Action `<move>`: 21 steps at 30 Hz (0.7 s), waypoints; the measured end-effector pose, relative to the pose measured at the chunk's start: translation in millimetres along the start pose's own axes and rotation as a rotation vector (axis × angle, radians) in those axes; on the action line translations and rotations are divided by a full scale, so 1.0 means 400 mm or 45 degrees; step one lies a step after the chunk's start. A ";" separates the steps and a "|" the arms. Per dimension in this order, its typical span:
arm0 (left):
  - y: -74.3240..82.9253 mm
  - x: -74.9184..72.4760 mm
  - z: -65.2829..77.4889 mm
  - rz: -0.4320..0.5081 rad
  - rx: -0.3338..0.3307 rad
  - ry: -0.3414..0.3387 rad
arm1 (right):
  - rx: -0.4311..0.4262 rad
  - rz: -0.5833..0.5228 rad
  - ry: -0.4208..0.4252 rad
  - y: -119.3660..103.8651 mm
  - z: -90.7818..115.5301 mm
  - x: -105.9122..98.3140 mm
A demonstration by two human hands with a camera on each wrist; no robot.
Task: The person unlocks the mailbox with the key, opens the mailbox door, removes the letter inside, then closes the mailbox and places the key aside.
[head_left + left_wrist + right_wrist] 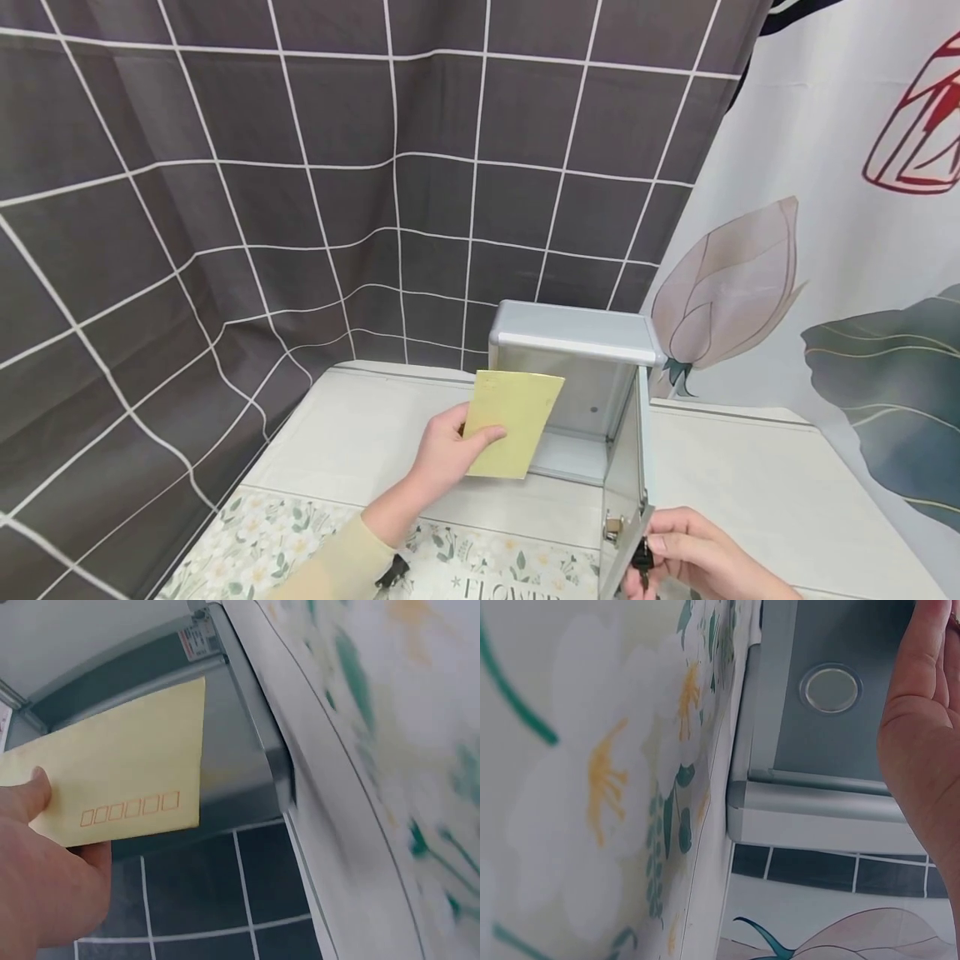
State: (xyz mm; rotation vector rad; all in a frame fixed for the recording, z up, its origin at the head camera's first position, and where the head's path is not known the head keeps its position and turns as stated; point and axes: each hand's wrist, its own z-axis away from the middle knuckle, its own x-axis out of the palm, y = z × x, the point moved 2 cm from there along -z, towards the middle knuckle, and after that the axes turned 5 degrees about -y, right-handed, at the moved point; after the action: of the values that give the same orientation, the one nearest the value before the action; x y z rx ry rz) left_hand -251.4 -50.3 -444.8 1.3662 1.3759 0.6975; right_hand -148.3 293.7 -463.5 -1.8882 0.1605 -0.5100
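Note:
My left hand (444,454) holds a yellow paper envelope (517,417), thumb on the near face and fingers behind. A row of small red boxes is printed on the envelope's face, seen in the left wrist view. The envelope overlaps the mouth of a silver-grey metal box (577,327). The box's door (624,475) is swung out toward me, with a lock (612,527) on its inner side. At the door's outer edge, my right hand (697,550) pinches a black-headed key (642,557). The right wrist view shows the fingertips only cut off at its edge.
The box stands on a white table (375,417) against a dark checked curtain (330,208). A floral cloth (277,533) covers the table's front. A small black object (393,572) lies by the left sleeve. To the right hangs a white curtain (810,150) with flower prints.

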 end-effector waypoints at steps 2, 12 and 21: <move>-0.006 -0.018 0.003 0.022 -0.013 0.015 | -0.010 0.020 0.000 0.001 0.000 0.000; -0.026 -0.102 0.011 0.103 -0.111 0.112 | 0.013 0.021 -0.004 -0.004 0.013 -0.002; -0.060 -0.211 0.007 -0.013 -0.231 0.221 | 0.039 -0.027 0.013 -0.004 0.004 -0.004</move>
State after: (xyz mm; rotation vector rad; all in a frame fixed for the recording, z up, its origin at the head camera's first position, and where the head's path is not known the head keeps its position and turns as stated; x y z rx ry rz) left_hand -272.3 -135.7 -445.8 1.1764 1.4167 0.9286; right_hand -149.3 296.4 -463.0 -1.8591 0.1386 -0.5335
